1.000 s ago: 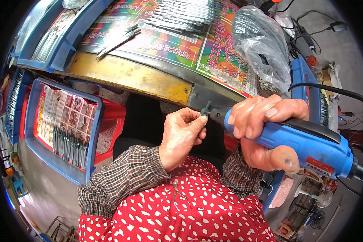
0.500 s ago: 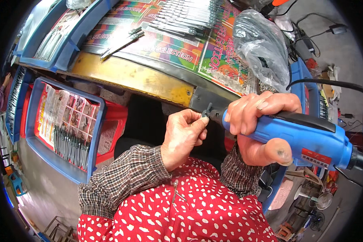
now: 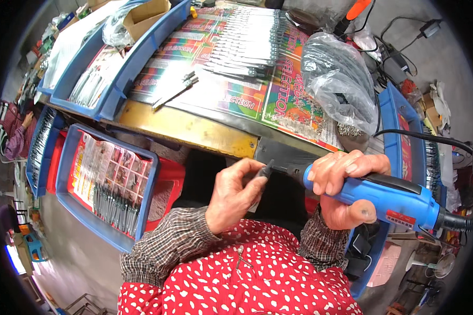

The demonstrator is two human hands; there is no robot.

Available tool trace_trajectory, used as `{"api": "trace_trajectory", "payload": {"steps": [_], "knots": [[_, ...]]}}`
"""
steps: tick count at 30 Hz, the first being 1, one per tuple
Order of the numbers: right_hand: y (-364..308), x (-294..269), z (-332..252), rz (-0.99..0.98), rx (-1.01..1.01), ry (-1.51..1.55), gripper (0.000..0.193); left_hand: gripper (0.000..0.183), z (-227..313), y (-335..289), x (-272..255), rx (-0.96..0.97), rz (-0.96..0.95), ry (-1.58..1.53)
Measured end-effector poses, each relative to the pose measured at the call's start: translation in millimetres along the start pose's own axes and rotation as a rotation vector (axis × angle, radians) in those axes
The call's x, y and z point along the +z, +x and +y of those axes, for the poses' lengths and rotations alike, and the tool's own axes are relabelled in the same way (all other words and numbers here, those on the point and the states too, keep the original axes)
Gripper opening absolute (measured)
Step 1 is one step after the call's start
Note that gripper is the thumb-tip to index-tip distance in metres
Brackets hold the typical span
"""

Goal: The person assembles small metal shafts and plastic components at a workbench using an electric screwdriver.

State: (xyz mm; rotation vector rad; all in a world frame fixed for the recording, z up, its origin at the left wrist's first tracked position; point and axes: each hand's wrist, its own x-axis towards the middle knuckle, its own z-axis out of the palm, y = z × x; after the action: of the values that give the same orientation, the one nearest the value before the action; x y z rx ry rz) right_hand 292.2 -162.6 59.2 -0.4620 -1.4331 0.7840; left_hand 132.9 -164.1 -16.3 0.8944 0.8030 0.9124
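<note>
My right hand (image 3: 344, 170) is wrapped round a blue electric screwdriver (image 3: 399, 198), its dark nose pointing left. My left hand (image 3: 231, 195) pinches a slim piece with a dark tip (image 3: 268, 169) between thumb and forefinger. Most of that piece is hidden in the fingers; a pale bit shows below them. A short gap lies between the dark tip and the screwdriver's nose. Both hands are just in front of the table edge, above my lap. On the table, a row of slim silvery rods with dark ends (image 3: 247, 44) lies beyond, with a few loose ones (image 3: 176, 90) nearer left.
Blue trays (image 3: 150, 194) of similar rods stand at left, one beside a red stool (image 3: 169, 181). Another blue tray (image 3: 389, 102) is at right. A clear plastic bag (image 3: 336, 68) lies by a heap of small metal parts (image 3: 350, 131). A black cable (image 3: 431, 136) crosses at right.
The slim piece and the screwdriver's nose, close together before, are now apart. My left hand has tipped the piece's dark end upward. The whole view has shifted a little.
</note>
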Motion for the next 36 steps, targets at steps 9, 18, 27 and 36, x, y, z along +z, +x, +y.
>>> {"api": "trace_trajectory", "payload": {"steps": [9, 18, 27, 36], "knots": [[-1.1, -3.8, -1.2, 0.216, 0.089, 0.117, 0.047, 0.009, 52.6, 56.5, -81.0, 0.702, 0.499, 1.211], [-0.3, -8.6, -0.6, 0.260, 0.161, 0.156, 0.049, 0.010, 64.4, 88.1, -116.2, 0.870, 0.553, 1.743], [1.4, -10.9, 2.0, 0.292, 0.162, 0.167, 0.047, 0.015, 74.2, 122.8, -80.8, 0.909, 0.398, 1.589], [0.3, -14.6, 2.0, 0.308, 0.138, 0.146, 0.046, 0.016, 65.1, 160.9, -54.0, 0.889, 0.259, 1.652]]}}
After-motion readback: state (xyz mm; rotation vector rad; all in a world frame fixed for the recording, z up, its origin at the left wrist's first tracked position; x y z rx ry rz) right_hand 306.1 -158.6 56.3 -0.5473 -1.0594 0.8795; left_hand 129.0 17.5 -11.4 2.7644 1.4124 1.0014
